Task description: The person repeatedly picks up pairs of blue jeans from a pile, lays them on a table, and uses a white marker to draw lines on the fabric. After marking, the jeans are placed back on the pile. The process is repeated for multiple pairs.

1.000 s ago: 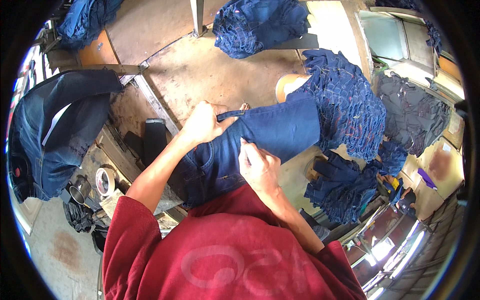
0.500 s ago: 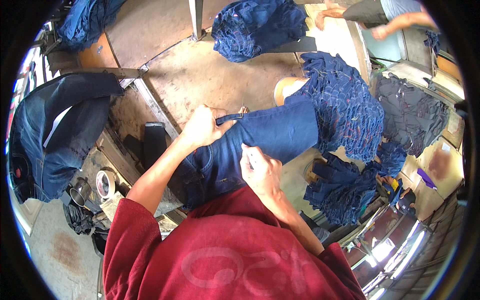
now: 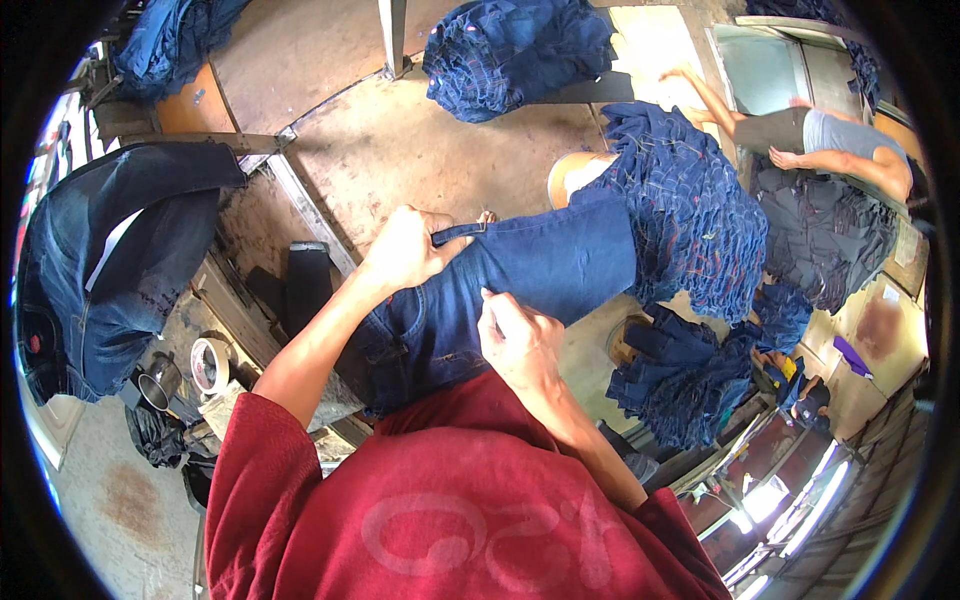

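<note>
A pair of blue denim jeans (image 3: 560,255) stretches across in front of my body, over a support mostly hidden beneath it. My left hand (image 3: 410,245) is closed on the far edge of the jeans, where a folded strip of denim sticks out past the thumb. Lower and to the right, my right hand (image 3: 522,338) rests against the cloth with curled fingers and thumb and forefinger pinched together. Whatever lies in that pinch, if anything, is too small to make out. Beside the right end of the jeans is a large heap of gathered denim (image 3: 690,215).
Dark jeans (image 3: 150,250) drape at the left, above a tape roll (image 3: 210,366) and a metal cup (image 3: 158,385). More denim piles lie at the far middle (image 3: 515,55) and lower right (image 3: 685,375). Another person (image 3: 850,145) is at the upper right by black garments (image 3: 820,235).
The other person has come further into view at the upper right, beside the black garments. Both my hands and the jeans stay practically where they were.
</note>
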Available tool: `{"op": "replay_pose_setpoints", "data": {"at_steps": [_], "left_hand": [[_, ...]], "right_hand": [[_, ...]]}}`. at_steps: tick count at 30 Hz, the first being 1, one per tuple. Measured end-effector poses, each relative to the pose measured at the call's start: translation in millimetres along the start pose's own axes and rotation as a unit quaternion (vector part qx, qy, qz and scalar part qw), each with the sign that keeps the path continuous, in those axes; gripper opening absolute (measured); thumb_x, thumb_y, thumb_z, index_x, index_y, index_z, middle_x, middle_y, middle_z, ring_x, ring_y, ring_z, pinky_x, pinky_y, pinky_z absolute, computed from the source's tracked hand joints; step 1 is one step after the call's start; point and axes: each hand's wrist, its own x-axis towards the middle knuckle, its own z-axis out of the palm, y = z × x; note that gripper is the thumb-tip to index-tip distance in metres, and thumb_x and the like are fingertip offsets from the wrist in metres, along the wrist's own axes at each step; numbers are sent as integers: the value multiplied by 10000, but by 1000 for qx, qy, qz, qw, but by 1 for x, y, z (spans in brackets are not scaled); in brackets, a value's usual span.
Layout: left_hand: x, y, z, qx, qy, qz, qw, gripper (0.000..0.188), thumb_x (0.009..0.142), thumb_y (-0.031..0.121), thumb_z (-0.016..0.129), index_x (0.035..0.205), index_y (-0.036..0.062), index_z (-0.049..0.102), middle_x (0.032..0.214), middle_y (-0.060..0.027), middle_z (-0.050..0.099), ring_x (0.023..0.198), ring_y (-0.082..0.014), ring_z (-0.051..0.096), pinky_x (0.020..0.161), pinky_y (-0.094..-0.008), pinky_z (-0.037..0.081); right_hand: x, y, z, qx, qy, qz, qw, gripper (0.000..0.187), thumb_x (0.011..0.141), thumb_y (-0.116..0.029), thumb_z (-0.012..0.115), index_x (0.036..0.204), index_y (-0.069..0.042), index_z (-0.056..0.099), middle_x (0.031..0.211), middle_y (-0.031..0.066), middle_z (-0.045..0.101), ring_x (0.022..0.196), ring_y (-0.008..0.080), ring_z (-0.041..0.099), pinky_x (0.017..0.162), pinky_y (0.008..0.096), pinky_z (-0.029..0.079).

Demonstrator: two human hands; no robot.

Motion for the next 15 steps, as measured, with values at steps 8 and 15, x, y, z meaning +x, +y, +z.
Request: {"op": "replay_pose_setpoints", "data": {"at_steps": [8, 15], "left_hand": [[0, 2, 0, 7, -3, -16, 1000, 188, 928, 177, 850, 1000, 5, 826, 776, -226, 751, 631, -305, 720, 647, -408, 564], [-2, 5, -3, 5, 4, 2, 1000, 202, 939, 196, 843, 926, -2, 809, 725, -221, 724, 581, -297, 692, 610, -414, 549]], "right_hand": [[0, -5, 2, -13, 12, 3, 1000, 108, 949, -82, 785, 892, -97, 694, 672, 81, 699, 536, 252, 697, 499, 389, 526], [2, -4, 1, -13, 10, -7, 1000, 67, 937, -74, 787, 941, -103, 726, 687, 87, 712, 558, 262, 711, 507, 394, 533]]}}
